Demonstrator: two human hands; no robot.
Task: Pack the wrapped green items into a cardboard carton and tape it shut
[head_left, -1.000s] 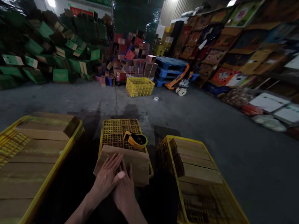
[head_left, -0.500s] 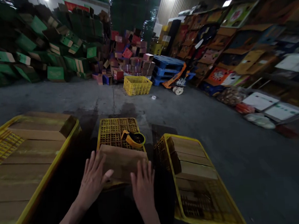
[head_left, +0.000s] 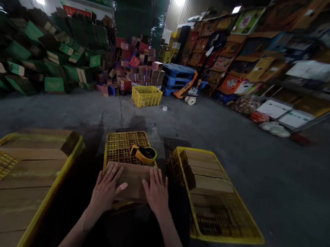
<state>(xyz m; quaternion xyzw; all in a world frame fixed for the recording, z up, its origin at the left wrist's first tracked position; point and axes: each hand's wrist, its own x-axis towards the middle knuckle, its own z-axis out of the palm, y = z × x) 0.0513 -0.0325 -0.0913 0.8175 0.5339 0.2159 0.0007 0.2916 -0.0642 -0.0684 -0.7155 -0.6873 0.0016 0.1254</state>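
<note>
A closed brown cardboard box (head_left: pixel 133 181) lies across the near end of a yellow plastic crate (head_left: pixel 124 141), which seems to be upside down. My left hand (head_left: pixel 107 188) rests flat on the box's left end, thumb out to the side. On its right end lies my right hand (head_left: pixel 156 187), fingers stretched out. Neither hand is closed around anything. Just beyond the box, a yellow and black tape dispenser (head_left: pixel 143 154) sits on the crate's slatted surface.
On the left stands a yellow crate (head_left: pixel 55 182) packed with flat cardboard boxes; another yellow crate (head_left: pixel 182 174) on the right holds several more. Farther off are a yellow crate (head_left: pixel 146 96), blue pallets (head_left: pixel 178 72) with an orange pallet jack (head_left: pixel 189 85), and heaped green boxes (head_left: pixel 54 84).
Both hands have come down onto the box and now lie flat against it. The view has shifted slightly, moving the surroundings left. The box and tape dispenser keep their places on the crate.
</note>
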